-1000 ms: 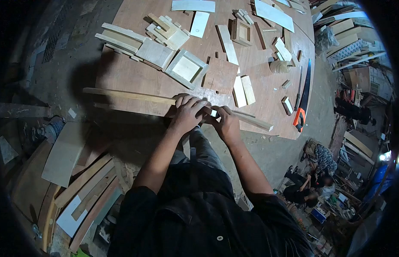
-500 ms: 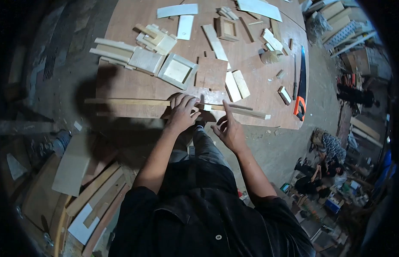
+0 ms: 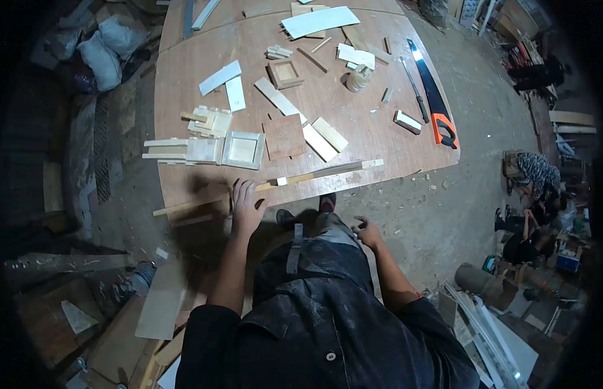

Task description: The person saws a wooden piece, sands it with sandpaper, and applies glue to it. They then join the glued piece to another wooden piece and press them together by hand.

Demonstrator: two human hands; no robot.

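My left hand (image 3: 245, 204) is closed over a long thin wooden strip (image 3: 204, 205) at the table's near edge, fingers across it and thumb on the near side. The strip's left end sticks out past the table edge. Close to the strip's right part are a small white block (image 3: 282, 181) and a greyish wood piece (image 3: 340, 170) with a pale end. My right hand (image 3: 368, 233) is off the table beside my lap, holding nothing, its fingers loosely bent and apart.
On the table (image 3: 392, 152) lie a handsaw (image 3: 431, 91), a thin dark tool (image 3: 415, 87), a jar (image 3: 359, 78), a square brown board (image 3: 285, 137), a pale wooden frame (image 3: 243, 150), a small wooden box (image 3: 285, 73) and several offcuts. People (image 3: 531, 194) crouch at the right.
My right hand has left the wood pieces and dropped back toward my lap. My left hand stays on the strip, now farther left along it. The view has shifted and turned.
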